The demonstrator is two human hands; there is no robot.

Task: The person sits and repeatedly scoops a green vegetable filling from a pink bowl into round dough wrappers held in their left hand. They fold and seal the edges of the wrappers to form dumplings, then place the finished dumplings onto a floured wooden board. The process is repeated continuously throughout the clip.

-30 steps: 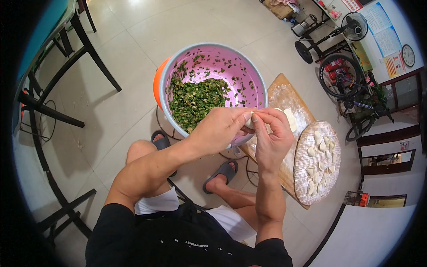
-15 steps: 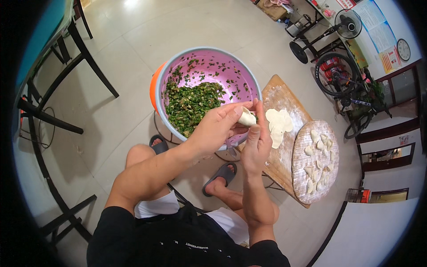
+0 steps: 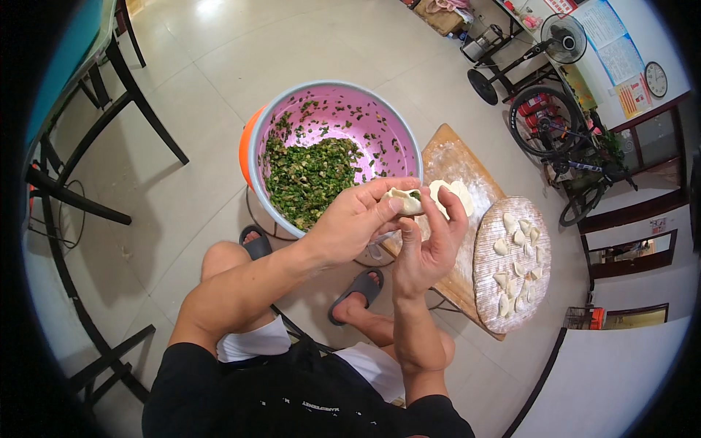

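Observation:
A partly folded dumpling (image 3: 406, 202) is pinched in my left hand (image 3: 347, 226), over the near right rim of the basin. Dark green filling shows at its right end. My right hand (image 3: 431, 252) is close beside that end, its thumb and fingers apart; whether a fingertip touches the dough is unclear. Below and left of the dumpling, the basin (image 3: 400, 120), pink inside with a grey rim and orange outside, contains chopped green filling (image 3: 310, 175). Behind my right fingers, round dough wrappers (image 3: 458, 196) lie on a floured wooden board (image 3: 449, 150).
On the board's right side, a round ridged tray (image 3: 491, 252) bears several folded dumplings (image 3: 504, 305). Black-framed furniture (image 3: 146, 109) stands at the left. A standing fan (image 3: 562, 38) and a bicycle (image 3: 544, 120) are at the far right. My sandalled feet flank the basin's near side.
My right fingers have spread and shifted right, away from around the dumpling. The dumpling has tipped flatter in my left hand, so its filling shows. The whole view has shifted slightly.

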